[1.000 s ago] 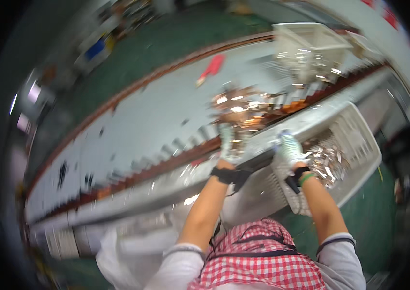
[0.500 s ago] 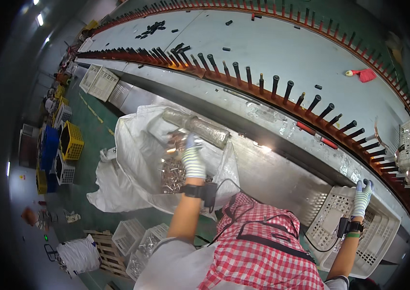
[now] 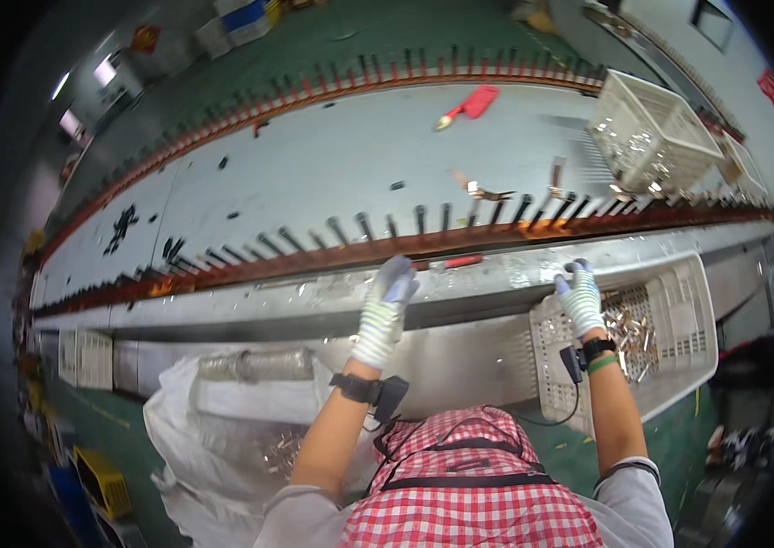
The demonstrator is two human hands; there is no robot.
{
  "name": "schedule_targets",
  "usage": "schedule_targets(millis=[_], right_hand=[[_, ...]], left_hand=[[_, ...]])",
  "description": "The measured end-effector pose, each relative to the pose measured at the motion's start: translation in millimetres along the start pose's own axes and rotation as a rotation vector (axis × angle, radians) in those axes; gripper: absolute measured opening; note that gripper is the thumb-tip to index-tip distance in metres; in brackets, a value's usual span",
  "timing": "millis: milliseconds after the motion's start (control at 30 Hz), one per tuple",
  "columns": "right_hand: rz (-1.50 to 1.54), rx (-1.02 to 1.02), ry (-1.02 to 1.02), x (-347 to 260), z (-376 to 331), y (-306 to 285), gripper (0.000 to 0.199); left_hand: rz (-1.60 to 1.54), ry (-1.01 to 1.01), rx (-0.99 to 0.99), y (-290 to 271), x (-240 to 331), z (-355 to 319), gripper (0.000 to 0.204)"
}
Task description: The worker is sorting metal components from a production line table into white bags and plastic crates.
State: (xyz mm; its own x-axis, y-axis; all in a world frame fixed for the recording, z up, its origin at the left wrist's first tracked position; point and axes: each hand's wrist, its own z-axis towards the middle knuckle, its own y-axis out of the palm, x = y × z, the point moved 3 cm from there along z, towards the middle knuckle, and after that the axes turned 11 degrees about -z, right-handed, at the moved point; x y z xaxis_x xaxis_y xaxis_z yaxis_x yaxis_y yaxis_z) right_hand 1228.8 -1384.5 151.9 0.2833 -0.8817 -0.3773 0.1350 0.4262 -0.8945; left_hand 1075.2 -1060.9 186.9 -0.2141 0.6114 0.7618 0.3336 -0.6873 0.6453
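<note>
My left hand (image 3: 392,290), in a striped knit glove, hovers over the bench's front edge. Its fingertips are smeared, and whether they hold anything cannot be made out. Just right of them lies a red-handled tool (image 3: 462,262). My right hand (image 3: 580,294), gloved alike, is above the left end of a white plastic basket (image 3: 695,315), its fingers bent and apart with nothing seen between them. Small shiny metal pieces (image 3: 629,338) lie in that basket. More metal pieces (image 3: 284,452) sit in a white woven sack (image 3: 181,457) at lower left.
A rail (image 3: 387,248) with a row of upright dark-tipped pegs crosses the bench (image 3: 295,173). On the bench are a red-handled brush (image 3: 471,105), loose black caps (image 3: 122,228) and another white basket (image 3: 652,128). A plastic-wrapped roll (image 3: 257,365) lies on the sack.
My view has swung right. My left hand has moved from the metal pieces in the sack up to the bench edge. My right hand remains by the basket, where metal pieces now show.
</note>
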Motion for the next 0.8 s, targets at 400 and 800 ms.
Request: schedule_targets(millis=[400,800], right_hand=[[-0.03,-0.13,0.111,-1,3,-17,0.03],[-0.093,-0.117,0.115,1,7,-21,0.029]], left_hand=[[0.592,0.219,0.061,43,-56,151,0.026],[0.475,0.009,-0.037,57,-108,158,0.034]])
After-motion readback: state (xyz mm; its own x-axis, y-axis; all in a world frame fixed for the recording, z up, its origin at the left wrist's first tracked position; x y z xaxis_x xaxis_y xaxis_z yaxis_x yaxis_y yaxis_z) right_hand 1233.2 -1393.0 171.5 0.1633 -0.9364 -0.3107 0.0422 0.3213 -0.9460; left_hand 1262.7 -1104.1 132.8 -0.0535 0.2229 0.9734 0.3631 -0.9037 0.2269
